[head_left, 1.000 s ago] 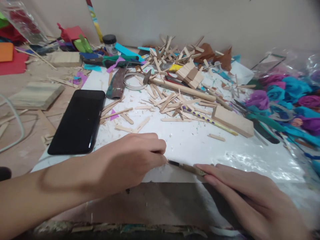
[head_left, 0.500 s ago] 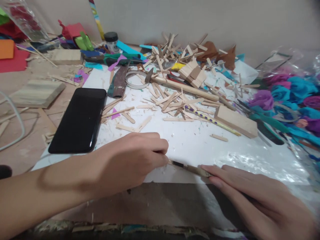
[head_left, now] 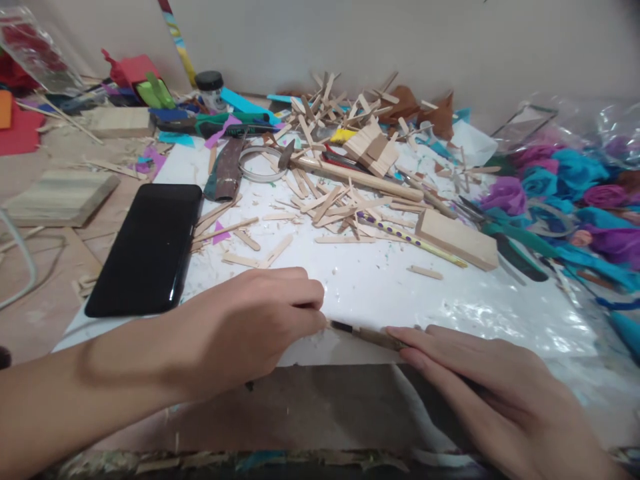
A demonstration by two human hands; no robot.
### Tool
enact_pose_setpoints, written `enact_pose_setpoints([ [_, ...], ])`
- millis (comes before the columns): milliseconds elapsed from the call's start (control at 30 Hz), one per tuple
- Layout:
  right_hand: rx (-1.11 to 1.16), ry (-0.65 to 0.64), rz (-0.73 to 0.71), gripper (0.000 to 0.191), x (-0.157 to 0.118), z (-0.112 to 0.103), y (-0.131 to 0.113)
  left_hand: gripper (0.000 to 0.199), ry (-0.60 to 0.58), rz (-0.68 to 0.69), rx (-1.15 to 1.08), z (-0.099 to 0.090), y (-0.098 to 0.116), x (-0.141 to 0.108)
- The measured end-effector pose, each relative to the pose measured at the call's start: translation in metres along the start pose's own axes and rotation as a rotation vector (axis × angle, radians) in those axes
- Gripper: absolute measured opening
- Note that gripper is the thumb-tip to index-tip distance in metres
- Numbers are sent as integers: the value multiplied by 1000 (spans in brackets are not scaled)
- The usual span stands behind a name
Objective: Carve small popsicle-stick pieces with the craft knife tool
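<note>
My right hand [head_left: 480,380] is closed around a slim tool [head_left: 375,337] with a wooden-looking handle and a short dark section towards its left end. Thumb and fingers press on the handle, which points left at my other hand. My left hand [head_left: 270,313] is a closed fist with finger and thumb pinched together. A small pale bit shows at its fingertips, where the tool's dark section meets them. What this hand pinches is mostly hidden. Both hands are low over the front edge of a white sheet [head_left: 370,293].
Left on the sheet lies a black phone [head_left: 147,250]. Behind the hands are scattered craft sticks [head_left: 340,207], a hammer [head_left: 355,179], a polka-dotted pencil [head_left: 410,239] and a wooden block [head_left: 455,239]. Green-handled pliers [head_left: 520,253] and crepe paper flowers [head_left: 565,180] are at right.
The whole view has shifted, so the things on the table appear slightly further left. Both hands keep nearly the same grip and the tool stays between them.
</note>
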State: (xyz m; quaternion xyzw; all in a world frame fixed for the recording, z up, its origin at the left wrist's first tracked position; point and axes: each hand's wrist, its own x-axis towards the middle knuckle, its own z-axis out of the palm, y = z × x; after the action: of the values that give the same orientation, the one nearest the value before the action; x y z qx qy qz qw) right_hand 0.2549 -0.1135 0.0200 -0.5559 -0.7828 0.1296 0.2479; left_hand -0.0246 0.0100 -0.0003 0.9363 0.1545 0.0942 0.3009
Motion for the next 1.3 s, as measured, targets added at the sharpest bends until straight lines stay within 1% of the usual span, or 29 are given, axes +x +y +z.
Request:
enact_pose_setpoints([
  [100, 7, 21, -6, 33, 2, 1, -1, 30, -38, -9, 12, -4, 1, 1],
  [167, 7, 32, 17, 30, 0, 1, 0, 31, -32, 7, 30, -5, 1, 0],
  [233, -16, 75, 92, 24, -2, 0, 2, 29, -23, 18, 40, -5, 1, -1],
  [367, -66, 198, 295, 19, -7, -6, 8, 25, 6, 25, 41, -1, -3, -2],
  [433, -31, 214, 335, 18, -6, -11, 11, 26, 21, 25, 45, 0, -4, -1],
  [600, 108, 182, 352, 9, 3, -20, 13, 26, 34, 10, -4, -1, -1, -1],
  [700, 245, 217, 394, 7, 13, -24, 10, 23, 49, 14, -29, -3, 1, -1],
  [767, 276, 222, 404, 9, 20, -25, 5, 23, 74, 22, -36, -4, 1, 0],
  [867, 213, 261, 371, 17, 33, -26, -7, 26, 119, 21, -23, -4, 1, 2],
  [933, 179, 270, 283, 17, 42, -24, -15, 27, 125, 9, 7, -4, 1, 3],
  [1000, 188, 181, 191, 15, 51, -21, -22, 26, 102, -8, 42, -4, 1, 4],
  [1100, 195, 64, 98, 20, 62, -17, -25, 23, 74, -24, 75, -5, 2, 3],
  [1167, 182, 41, 78, 24, 67, -15, -24, 21, 69, -21, 74, -6, 2, 3],
  [1300, 171, 18, 69, 20, 69, -15, -21, 20, 27, -26, 55, -6, 2, 4],
])
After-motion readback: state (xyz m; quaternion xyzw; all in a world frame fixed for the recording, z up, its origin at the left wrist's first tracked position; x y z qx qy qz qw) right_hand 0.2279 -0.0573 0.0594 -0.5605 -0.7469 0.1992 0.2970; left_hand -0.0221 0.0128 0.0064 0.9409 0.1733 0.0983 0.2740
